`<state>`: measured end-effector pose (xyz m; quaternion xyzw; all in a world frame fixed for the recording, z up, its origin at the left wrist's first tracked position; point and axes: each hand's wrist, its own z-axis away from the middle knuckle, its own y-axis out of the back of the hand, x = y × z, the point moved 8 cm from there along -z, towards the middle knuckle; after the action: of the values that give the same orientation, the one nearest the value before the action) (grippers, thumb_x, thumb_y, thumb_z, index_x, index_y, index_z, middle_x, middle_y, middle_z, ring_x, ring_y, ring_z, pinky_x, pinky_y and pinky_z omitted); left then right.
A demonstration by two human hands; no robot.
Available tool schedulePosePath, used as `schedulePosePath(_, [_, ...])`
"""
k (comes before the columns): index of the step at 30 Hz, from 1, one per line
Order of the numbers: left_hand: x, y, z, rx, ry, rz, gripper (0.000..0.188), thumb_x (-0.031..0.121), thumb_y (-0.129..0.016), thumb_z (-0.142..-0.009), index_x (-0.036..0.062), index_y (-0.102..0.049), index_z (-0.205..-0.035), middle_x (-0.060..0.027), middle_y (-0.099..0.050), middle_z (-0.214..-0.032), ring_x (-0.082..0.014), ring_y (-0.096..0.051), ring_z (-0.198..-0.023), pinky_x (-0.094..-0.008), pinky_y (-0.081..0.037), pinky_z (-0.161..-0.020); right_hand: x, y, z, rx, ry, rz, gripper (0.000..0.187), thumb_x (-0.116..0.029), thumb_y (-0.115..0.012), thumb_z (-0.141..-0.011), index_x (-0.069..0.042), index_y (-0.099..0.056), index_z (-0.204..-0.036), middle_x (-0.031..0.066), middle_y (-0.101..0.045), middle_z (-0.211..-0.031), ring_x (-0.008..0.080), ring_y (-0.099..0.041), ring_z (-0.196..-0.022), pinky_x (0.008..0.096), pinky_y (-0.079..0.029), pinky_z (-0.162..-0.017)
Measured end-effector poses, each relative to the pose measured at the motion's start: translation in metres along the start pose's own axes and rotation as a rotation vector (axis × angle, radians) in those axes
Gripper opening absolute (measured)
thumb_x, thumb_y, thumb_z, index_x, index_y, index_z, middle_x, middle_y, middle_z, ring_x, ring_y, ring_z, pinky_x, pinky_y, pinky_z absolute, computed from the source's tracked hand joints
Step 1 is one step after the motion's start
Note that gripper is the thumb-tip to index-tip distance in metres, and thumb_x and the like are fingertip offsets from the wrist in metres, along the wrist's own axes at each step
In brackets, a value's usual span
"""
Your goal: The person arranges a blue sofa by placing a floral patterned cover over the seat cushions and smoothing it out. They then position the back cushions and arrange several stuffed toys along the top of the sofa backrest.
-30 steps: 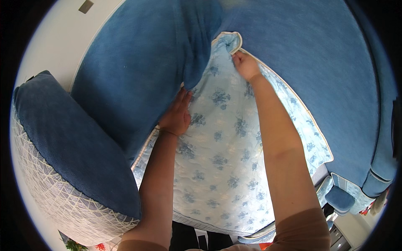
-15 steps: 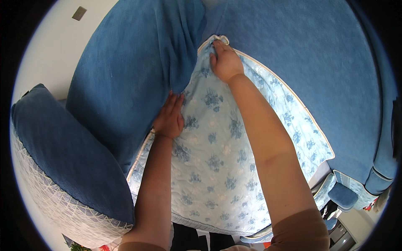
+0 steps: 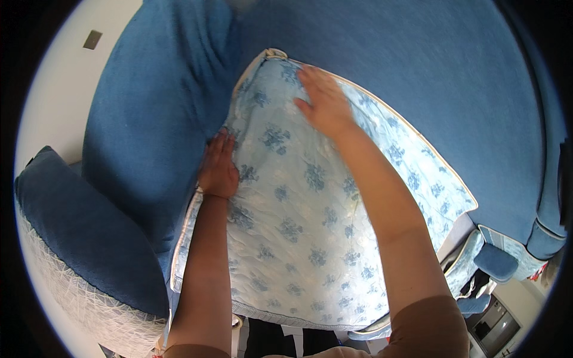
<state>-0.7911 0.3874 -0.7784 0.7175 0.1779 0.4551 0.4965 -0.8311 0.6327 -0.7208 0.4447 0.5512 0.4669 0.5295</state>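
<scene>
A light blue quilted sofa pad (image 3: 280, 227) with darker blue flowers and cream edging lies over the seat of a blue sofa (image 3: 418, 71). My left hand (image 3: 219, 167) rests flat at the pad's left edge, fingers stretched out against the blue sofa cover (image 3: 137, 119) beside it. Over the far part of the pad is my right hand (image 3: 325, 104), somewhat blurred, its fingers extended and its thumb apart. Neither hand grips anything. The pad's far corner is rumpled and curls up a little, just left of my right hand's fingertips.
A dark blue cushion (image 3: 89, 232) with a pale patterned side leans at the left. Beyond it stands a white wall with a small switch plate (image 3: 92, 40). At the lower right are a blue stool or chair seat (image 3: 496, 262) and a dark appliance (image 3: 495, 327).
The pad's far corner has shifted left, against the blue cover. My left hand has moved left along with the edge. My right hand has come off the corner, slightly right and nearer.
</scene>
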Motion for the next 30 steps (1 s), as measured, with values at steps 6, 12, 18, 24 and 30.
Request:
schedulePosePath(6, [-0.002, -0.006, 0.0, 0.023, -0.029, -0.02, 0.053, 0.019, -0.035, -0.082, 0.0075, -0.044, -0.133, -0.012, -0.034, -0.143, -0.0312, -0.033, -0.131, -0.0472, -0.023, -0.108, 0.082, 0.059, 0.118, 0.024, -0.108, 0.062, 0.052, -0.025, -0.059, -0.084, -0.008, -0.045, -0.131, 0.0098, -0.046, -0.134, 0.028, -0.045, -0.121, 0.036, -0.034, -0.102])
schedulePosePath(12, [0.0, 0.0, 0.003, 0.076, -0.064, 0.0, 0.052, 0.019, -0.035, -0.083, 0.0058, -0.044, -0.132, -0.0117, -0.035, -0.143, -0.0319, -0.034, -0.131, -0.0472, -0.024, -0.107, 0.125, 0.028, 0.102, -0.225, -0.591, -0.4, 0.045, -0.037, -0.049, -0.09, -0.006, -0.054, -0.123, 0.0181, -0.057, -0.12, 0.0335, -0.052, -0.112, 0.0354, -0.04, -0.096])
schedulePosePath(18, [0.006, -0.001, 0.0, 0.077, -0.064, -0.068, 0.053, 0.018, -0.036, -0.081, 0.0049, -0.045, -0.131, -0.011, -0.037, -0.142, -0.0313, -0.034, -0.13, -0.045, -0.023, -0.108, 0.153, -0.001, 0.113, -0.345, -0.719, -0.603, 0.043, -0.042, -0.047, -0.091, -0.011, -0.059, -0.119, 0.0152, -0.058, -0.119, 0.0319, -0.051, -0.113, 0.034, -0.038, -0.097])
schedulePosePath(24, [0.01, 0.003, 0.0, 0.133, -0.108, -0.144, 0.05, 0.019, -0.028, -0.088, 0.0052, -0.042, -0.134, -0.0095, -0.037, -0.142, -0.028, -0.034, -0.132, -0.0403, -0.021, -0.109, 0.129, 0.053, 0.181, 0.011, -0.284, -0.003, 0.048, -0.029, -0.055, -0.088, -0.013, -0.043, -0.132, 0.0091, -0.049, -0.131, 0.0267, -0.044, -0.121, 0.0354, -0.034, -0.102])
schedulePosePath(30, [0.014, 0.005, -0.001, 0.177, -0.131, -0.128, 0.051, 0.016, -0.03, -0.085, 0.0067, -0.044, -0.134, -0.0086, -0.038, -0.142, -0.0269, -0.035, -0.131, -0.0399, -0.022, -0.109, 0.208, 0.099, 0.315, 0.02, -0.515, 0.247, 0.044, -0.03, -0.052, -0.089, -0.012, -0.047, -0.129, 0.0112, -0.05, -0.128, 0.0284, -0.044, -0.12, 0.0364, -0.034, -0.102])
